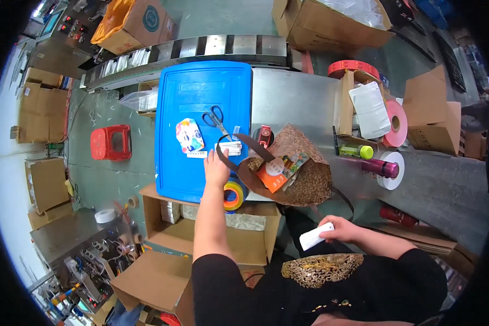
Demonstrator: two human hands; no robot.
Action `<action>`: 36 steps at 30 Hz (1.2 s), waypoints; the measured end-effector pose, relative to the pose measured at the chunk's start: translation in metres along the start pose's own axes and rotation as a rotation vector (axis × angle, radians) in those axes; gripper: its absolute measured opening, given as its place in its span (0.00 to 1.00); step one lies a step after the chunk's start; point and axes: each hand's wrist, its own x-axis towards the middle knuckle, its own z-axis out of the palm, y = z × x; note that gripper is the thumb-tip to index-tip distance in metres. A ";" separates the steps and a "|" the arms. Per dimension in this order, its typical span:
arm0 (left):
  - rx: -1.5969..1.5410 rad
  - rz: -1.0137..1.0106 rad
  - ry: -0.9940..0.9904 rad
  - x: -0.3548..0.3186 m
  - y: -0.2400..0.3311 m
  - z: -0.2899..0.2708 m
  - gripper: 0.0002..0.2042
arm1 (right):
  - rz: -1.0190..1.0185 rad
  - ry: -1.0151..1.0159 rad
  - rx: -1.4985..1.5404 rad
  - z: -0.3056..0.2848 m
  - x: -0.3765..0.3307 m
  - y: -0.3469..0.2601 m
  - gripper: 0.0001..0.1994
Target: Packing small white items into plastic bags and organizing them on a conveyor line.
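Note:
My left hand (217, 169) reaches over the blue plastic lid (174, 174), fingers stretched out and apart. Its fingertips are at the near edge of a small stack of white flat strips (232, 148). In my right hand (339, 229), held low in front of my body, is a white flat packet (315, 236), gripped between thumb and fingers. Beyond my left hand lie a white soft pack with coloured print (189, 135) and dark-handled scissors (216, 120). A roll of yellow and orange tape (233, 195) stands beside my left wrist.
A brown patterned bag (304, 187) with strap handles sits on the metal table (293, 98), holding an orange printed packet (271, 174). Below the table edge is an open cardboard box (206, 239). At right stand a purple bottle (380, 168) and a pink roll (396, 123).

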 end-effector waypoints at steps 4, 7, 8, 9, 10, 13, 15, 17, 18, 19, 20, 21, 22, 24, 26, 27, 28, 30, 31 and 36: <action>0.086 0.023 -0.030 0.041 0.028 0.013 0.24 | 0.017 0.062 0.040 -0.011 -0.002 0.011 0.14; 0.082 0.020 0.100 0.043 0.017 0.044 0.14 | 0.005 0.074 0.089 -0.013 0.001 0.014 0.14; 0.075 0.024 0.098 0.045 0.018 0.046 0.14 | 0.005 0.081 0.116 -0.014 0.000 0.015 0.14; 0.092 0.002 0.050 0.046 0.016 0.047 0.14 | -0.003 0.092 0.140 -0.012 0.003 0.015 0.14; 0.111 -0.023 0.002 0.046 0.013 0.047 0.14 | 0.000 0.093 0.139 -0.009 0.006 0.011 0.14; -0.276 -0.098 -0.014 0.037 0.003 0.029 0.19 | 0.013 0.090 0.133 -0.002 0.013 0.000 0.13; -0.657 -0.230 0.038 0.010 -0.029 0.018 0.32 | -0.029 0.030 0.135 0.010 0.020 -0.008 0.13; -1.215 -0.438 -0.024 -0.016 -0.052 0.022 0.34 | -0.076 0.017 0.143 0.020 0.028 -0.016 0.12; -1.502 -0.531 -0.105 -0.019 -0.044 0.001 0.34 | -0.105 0.024 0.116 0.019 0.030 -0.020 0.12; -1.667 -0.464 -0.061 -0.037 -0.053 -0.004 0.34 | -0.124 0.011 0.099 0.025 0.033 -0.027 0.12; -1.666 -0.480 -0.045 -0.051 -0.056 -0.012 0.34 | -0.142 0.005 0.085 0.030 0.037 -0.031 0.12; -1.782 -0.427 -0.050 -0.062 -0.052 -0.022 0.34 | -0.159 0.014 0.108 0.034 0.040 -0.035 0.13; -1.899 -0.369 -0.057 -0.073 -0.047 -0.032 0.34 | -0.180 0.028 0.080 0.041 0.043 -0.043 0.13; -1.969 -0.338 -0.042 -0.096 -0.038 -0.050 0.33 | -0.244 0.025 0.084 0.059 0.051 -0.052 0.13; -1.983 -0.324 -0.077 -0.118 -0.037 -0.061 0.33 | -0.304 0.021 -0.054 0.079 0.060 -0.062 0.14; -2.013 -0.309 -0.100 -0.129 -0.038 -0.064 0.34 | -0.342 -0.001 0.029 0.092 0.064 -0.065 0.13; -2.022 -0.306 -0.107 -0.139 -0.040 -0.067 0.34 | -0.386 0.000 -0.020 0.106 0.067 -0.070 0.13; -2.059 -0.302 -0.221 -0.161 -0.040 -0.076 0.36 | -0.463 -0.047 -0.071 0.130 0.074 -0.077 0.14; -2.071 -0.307 -0.228 -0.170 -0.038 -0.081 0.36 | -0.503 -0.068 -0.126 0.143 0.074 -0.082 0.14; -1.870 -0.236 -0.427 -0.200 -0.038 -0.124 0.38 | -0.511 -0.202 -0.313 0.187 0.077 -0.084 0.16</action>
